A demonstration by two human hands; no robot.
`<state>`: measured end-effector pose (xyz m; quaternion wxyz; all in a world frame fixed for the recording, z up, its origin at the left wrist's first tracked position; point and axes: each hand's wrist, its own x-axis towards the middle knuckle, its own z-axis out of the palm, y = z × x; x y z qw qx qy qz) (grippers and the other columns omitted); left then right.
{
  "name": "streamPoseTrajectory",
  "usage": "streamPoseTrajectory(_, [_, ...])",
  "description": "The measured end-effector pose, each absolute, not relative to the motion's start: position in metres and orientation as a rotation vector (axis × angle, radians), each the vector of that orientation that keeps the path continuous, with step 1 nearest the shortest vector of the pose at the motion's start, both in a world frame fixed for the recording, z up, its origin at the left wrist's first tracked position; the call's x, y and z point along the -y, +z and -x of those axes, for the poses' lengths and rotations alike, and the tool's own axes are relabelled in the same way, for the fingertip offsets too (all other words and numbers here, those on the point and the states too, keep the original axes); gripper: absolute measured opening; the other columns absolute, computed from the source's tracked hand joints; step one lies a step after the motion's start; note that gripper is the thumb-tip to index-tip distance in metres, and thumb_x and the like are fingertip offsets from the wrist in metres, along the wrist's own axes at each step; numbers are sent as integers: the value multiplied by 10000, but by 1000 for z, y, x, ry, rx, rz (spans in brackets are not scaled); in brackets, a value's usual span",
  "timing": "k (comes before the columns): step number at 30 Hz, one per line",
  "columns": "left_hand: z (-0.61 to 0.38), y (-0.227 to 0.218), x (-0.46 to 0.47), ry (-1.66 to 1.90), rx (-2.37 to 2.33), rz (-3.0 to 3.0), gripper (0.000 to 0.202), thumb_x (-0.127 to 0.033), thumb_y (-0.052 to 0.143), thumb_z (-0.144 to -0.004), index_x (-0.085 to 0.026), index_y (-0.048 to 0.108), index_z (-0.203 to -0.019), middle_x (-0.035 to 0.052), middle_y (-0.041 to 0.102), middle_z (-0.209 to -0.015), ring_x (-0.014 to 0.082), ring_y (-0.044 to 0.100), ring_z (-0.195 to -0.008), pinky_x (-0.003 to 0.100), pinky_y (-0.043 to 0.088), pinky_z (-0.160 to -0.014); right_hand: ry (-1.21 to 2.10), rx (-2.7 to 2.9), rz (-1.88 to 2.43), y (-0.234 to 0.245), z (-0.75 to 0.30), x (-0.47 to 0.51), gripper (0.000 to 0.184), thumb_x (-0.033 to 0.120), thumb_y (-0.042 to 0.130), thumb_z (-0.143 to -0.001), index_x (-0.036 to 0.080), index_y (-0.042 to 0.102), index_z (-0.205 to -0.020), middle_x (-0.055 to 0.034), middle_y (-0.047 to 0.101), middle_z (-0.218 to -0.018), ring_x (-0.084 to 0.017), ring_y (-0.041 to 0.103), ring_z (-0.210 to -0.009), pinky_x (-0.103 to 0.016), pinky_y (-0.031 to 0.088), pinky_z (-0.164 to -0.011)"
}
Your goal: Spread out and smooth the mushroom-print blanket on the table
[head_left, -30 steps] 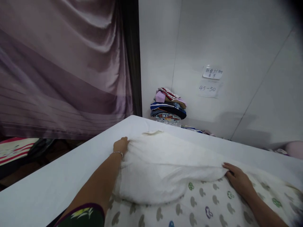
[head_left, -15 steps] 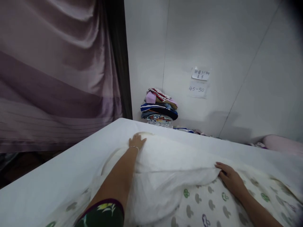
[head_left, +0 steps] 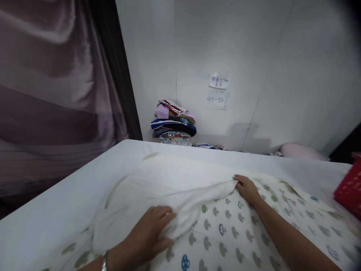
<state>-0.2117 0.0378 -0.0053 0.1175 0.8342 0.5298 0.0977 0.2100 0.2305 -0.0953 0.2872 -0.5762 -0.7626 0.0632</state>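
Left hand (head_left: 150,233), lower centre of frame, slightly blurred: thumb and fingers spread apart over the white cloth with grey and coloured mushroom prints (head_left: 207,244); can't tell whether they touch it. Silver-coloured bracelet (head_left: 104,261) on that wrist, bottom edge.

Cloth lies across the surface, lower centre to lower right of frame. Printed side shows lower right and a bit lower left; plain white side shows in the middle, partly lapped over the print, wrinkled along its edge.

Right hand (head_left: 248,189), right of centre: fingers pinching the edge of the plain white part, forearm over the printed area.

White flat surface (head_left: 70,192) under it all, bare at left. Red plastic basket (head_left: 349,190) at right edge, cut off by frame.

Farther: mauve satiny curtain (head_left: 50,94), left side. Stack of folded multicoloured fabrics (head_left: 173,126), centre, beyond surface's far edge. Pale pink rounded bundle (head_left: 300,151), right. Pale panelled wall (head_left: 239,41) behind, two handwritten paper notes (head_left: 217,99) on it, lower one reads "45-50".
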Motion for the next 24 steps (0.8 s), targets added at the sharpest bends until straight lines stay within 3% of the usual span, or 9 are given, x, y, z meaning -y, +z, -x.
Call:
streamPoseTrajectory(3, [213,-21,-18,170,-1689,-2377,533,-304,637,-640,-375,544,-1160,6,549,-1279,263,491,-1152,416,392,-993,181,2019,1574,-86,-204,-226,382,240,457,-765,177,650,-1089,-70,629,-1174,-239,538,-1122,-397,384,-1007])
streamPoseTrajectory(7, [227,-26,-28,143,-1909,-2334,531,-145,527,-558,-373,616,-1030,-13,612,-1206,266,553,-1095,418,401,-980,240,2005,1601,-75,-199,-221,380,199,481,-759,191,644,-1103,-61,618,-1197,-242,515,-1148,-394,357,-1021])
streamPoseTrajectory(12, [263,9,-60,318,-2179,-1908,412,-296,455,-689,-263,608,-1070,31,687,-1048,254,628,-949,340,476,-814,276,1984,1648,-68,-196,-221,381,194,498,-757,191,647,-1107,-62,609,-1211,-241,507,-1153,-369,351,-1013])
streamPoseTrajectory(17, [289,65,-129,603,-2260,-1734,387,-449,394,-783,-226,619,-1005,12,679,-1035,208,603,-952,261,445,-820,328,1943,1678,-68,-196,-221,376,216,528,-750,194,642,-1108,-56,609,-1210,-220,510,-1147,-318,343,-1005])
streamPoseTrajectory(19, [293,80,-162,562,-2322,-1728,430,-502,399,-794,-201,629,-998,33,675,-1041,215,592,-947,269,444,-805,363,1927,1699,-66,-197,-224,324,235,523,-761,194,662,-1051,-48,650,-1127,-210,556,-1077,-287,392,-940])
streamPoseTrajectory(24, [279,75,-224,185,-2602,-1902,482,-433,420,-829,-99,575,-1140,152,627,-1135,290,561,-1017,395,435,-832,451,1943,1771,-56,-199,-240,281,307,445,-835,176,679,-916,-29,701,-801,-181,637,-766,-236,454,-686])
